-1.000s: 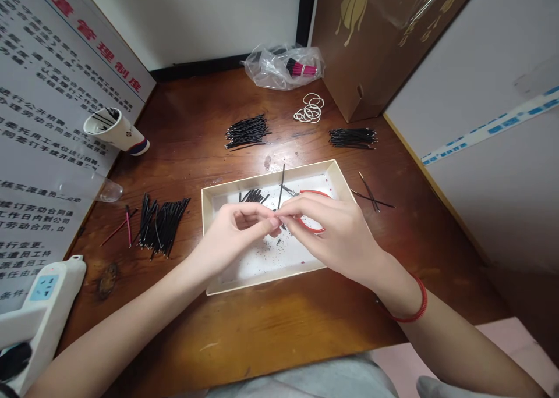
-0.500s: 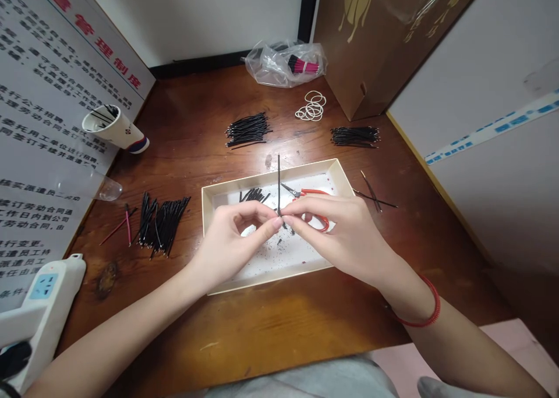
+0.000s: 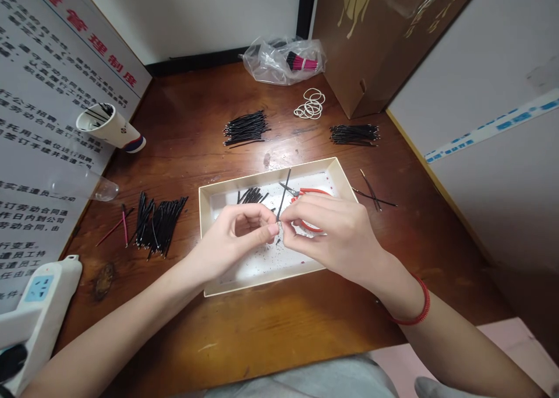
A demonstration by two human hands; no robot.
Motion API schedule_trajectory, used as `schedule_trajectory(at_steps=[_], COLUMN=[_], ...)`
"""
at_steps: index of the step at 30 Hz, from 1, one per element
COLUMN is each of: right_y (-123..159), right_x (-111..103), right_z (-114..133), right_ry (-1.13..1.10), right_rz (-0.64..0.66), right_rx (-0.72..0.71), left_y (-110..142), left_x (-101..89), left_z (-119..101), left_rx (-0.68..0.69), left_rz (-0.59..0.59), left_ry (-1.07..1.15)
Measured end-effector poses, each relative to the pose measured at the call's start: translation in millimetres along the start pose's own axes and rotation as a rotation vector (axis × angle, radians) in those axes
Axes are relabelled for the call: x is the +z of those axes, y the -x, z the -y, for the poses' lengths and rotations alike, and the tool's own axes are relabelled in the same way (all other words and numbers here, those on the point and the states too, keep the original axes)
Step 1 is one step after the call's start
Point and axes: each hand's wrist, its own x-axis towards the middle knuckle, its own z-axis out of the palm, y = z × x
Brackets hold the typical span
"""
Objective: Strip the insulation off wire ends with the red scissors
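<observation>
the left hand [image 3: 238, 232] has its thumb and first finger pinched at the lower end of a thin black wire [image 3: 283, 195], which rises from the fingertips and leans to the right. the right hand [image 3: 334, 229] is close on the other side, its fingers curled in and their tips just beside that same end; whether they grip or touch the wire, i cannot tell. both hands are over a shallow pale box [image 3: 244, 182], with dark crumbs scattered on its white floor. inside it lie a small heap of black pieces [image 3: 252, 195] and, partly behind the right hand, a red-handled cutting tool [image 3: 313, 191] (its dark jaws point up and left). on the wooden table [image 3: 244, 334], a large pile of black wires [image 3: 159, 223] sits left of the box, near a couple of reddish wires [image 3: 126, 232]. two more black bundles [image 3: 247, 128] lie beyond it, apart from each other, and white rubber bands [image 3: 311, 112] are heaped between them, a little further back. a paper cup [image 3: 124, 133] with black wires in it leans at the far left
</observation>
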Motion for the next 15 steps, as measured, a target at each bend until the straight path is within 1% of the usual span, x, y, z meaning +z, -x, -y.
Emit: schedule_trajectory(at_steps=[9, 13, 15], right_y=[-0.5, 0.2, 0.4], right_x=[0.2, 0.7, -0.3], right_z=[-0.9, -1.6, -2.2], right_ry=[0.064, 0.080, 0.039], right_rz=[-0.011, -0.026, -0.001], right_rx=[-0.008, -0.004, 0.005], left_y=[-2.2, -1.9, -1.6], left_x=[-3.3, -2.2, -1.4], left_z=[2.3, 2.1, 1.7], left_rx=[-0.020, -0.026, -0.030], left_rz=[0.026, 0.008, -0.013], left_ry=[0.039, 0.045, 0.062])
